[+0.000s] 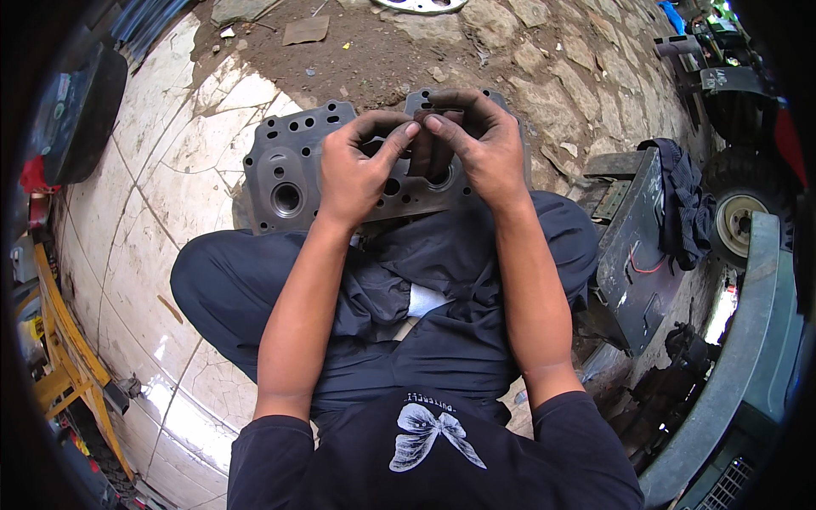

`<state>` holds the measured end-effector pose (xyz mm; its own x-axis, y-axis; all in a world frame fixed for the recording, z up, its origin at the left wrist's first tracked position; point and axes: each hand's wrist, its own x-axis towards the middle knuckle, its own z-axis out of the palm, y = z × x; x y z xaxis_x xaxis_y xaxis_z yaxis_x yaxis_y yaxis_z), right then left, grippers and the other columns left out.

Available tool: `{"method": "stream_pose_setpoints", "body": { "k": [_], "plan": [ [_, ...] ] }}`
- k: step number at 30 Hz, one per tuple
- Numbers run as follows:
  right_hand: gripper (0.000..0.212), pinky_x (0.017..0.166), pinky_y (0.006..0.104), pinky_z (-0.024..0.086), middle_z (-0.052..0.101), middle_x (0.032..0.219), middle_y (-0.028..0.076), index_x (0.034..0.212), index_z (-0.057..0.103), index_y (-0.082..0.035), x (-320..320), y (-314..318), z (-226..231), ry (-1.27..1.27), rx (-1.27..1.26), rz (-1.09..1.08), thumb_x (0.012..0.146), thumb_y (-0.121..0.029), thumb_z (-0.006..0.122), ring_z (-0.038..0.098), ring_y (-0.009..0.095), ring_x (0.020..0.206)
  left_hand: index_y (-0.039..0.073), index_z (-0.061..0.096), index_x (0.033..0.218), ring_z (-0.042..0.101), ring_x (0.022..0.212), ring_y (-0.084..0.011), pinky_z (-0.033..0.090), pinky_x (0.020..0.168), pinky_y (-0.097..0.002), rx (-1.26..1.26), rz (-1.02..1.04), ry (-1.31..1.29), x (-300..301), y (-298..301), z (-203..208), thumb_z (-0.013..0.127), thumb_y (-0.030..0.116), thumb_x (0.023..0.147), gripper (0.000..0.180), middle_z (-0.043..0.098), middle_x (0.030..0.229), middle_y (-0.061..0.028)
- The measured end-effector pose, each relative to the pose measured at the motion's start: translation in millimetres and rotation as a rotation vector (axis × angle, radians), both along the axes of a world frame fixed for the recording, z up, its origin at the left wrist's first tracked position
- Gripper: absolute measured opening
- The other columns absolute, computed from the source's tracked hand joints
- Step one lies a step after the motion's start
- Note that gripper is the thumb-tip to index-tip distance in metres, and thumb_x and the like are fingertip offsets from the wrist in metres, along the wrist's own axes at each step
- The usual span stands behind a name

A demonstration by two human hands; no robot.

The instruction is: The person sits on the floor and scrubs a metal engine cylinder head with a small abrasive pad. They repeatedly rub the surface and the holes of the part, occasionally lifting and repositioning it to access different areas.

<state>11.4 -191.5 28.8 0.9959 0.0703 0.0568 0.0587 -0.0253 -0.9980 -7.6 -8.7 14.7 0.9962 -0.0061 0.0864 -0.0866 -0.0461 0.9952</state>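
A dark brown, bent strip (422, 156), which looks like worn sandpaper, is pinched between my two hands. My left hand (357, 170) grips its left side with thumb and fingers. On the other side my right hand (490, 157) holds it with the thumb pressed near the left thumb. Both hands have blackened fingers. Beneath them lies a grey metal cylinder head (265, 201), with round bores and many bolt holes, in front of my crossed legs. My hands and the strip hide part of its middle and right side.
Cracked pale tiles (136, 246) lie to the left, stones and dirt beyond. A grey metal box (642, 246) with a dark cloth (680, 204) over it stands to the right. A yellow metal frame (64, 365) is at the left edge, a wheel (739, 223) far right.
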Motion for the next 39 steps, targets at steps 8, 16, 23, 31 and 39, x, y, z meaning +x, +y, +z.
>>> {"method": "stream_pose_setpoints", "body": {
  "k": [8, 16, 23, 31, 39],
  "plan": [
    [0.024, 0.061, 0.0238, 0.052, 0.078, 0.092, 0.007, 0.118, 0.074, 0.001, -1.0, -1.0, 0.4, 0.029, 0.045, 0.041, 0.095, -0.006, 0.078, 0.067, 0.007, 0.072, -0.002, 0.079, 0.11, 0.074, 0.094, -0.0131, 0.057, 0.086, -0.0282, -0.107, -0.013, 0.013, 2.3, 0.9, -3.3, 0.081, 0.011, 0.094, 0.02, 0.081, 0.101, -0.0089],
    [0.023, 0.056, 0.0239, 0.049, 0.075, 0.088, 0.004, 0.119, 0.075, 0.0, -1.4, -1.6, 2.2, 0.043, -0.017, 0.072, 0.097, -0.007, 0.076, 0.063, 0.006, 0.067, -0.002, 0.079, 0.11, 0.073, 0.093, -0.0128, 0.057, 0.086, -0.0276, -0.105, 0.012, 0.009, 1.7, 0.4, -3.8, 0.083, 0.012, 0.093, 0.022, 0.081, 0.101, -0.0088],
    [0.028, 0.082, 0.0263, 0.055, 0.077, 0.098, 0.005, 0.118, 0.076, -0.001, -1.7, -2.0, 6.2, 0.032, -0.102, 0.062, 0.093, -0.013, 0.081, 0.069, 0.01, 0.09, -0.001, 0.08, 0.111, 0.074, 0.094, -0.0134, 0.056, 0.087, -0.0278, -0.183, -0.001, 0.061, 3.0, 2.3, -6.1, 0.082, 0.013, 0.094, 0.022, 0.081, 0.102, -0.0089],
    [0.03, 0.093, 0.0296, 0.054, 0.079, 0.106, 0.009, 0.121, 0.074, -0.001, -1.1, -6.4, 2.9, 0.099, -0.001, 0.058, 0.094, -0.012, 0.081, 0.071, 0.013, 0.099, -0.001, 0.08, 0.114, 0.074, 0.095, -0.0142, 0.057, 0.088, -0.0283, -0.205, -0.018, 0.071, 3.9, 1.7, -7.1, 0.082, 0.012, 0.093, 0.025, 0.081, 0.105, -0.0103],
    [0.026, 0.089, 0.0291, 0.057, 0.079, 0.107, 0.01, 0.121, 0.075, 0.001, 0.4, -4.6, -1.1, 0.063, 0.024, 0.099, 0.097, -0.009, 0.076, 0.072, 0.014, 0.1, -0.002, 0.078, 0.111, 0.073, 0.096, -0.0131, 0.056, 0.09, -0.0281, -0.163, 0.026, 0.064, 2.0, 1.5, -6.5, 0.083, 0.008, 0.09, 0.023, 0.08, 0.104, -0.0085]
  ]
}}
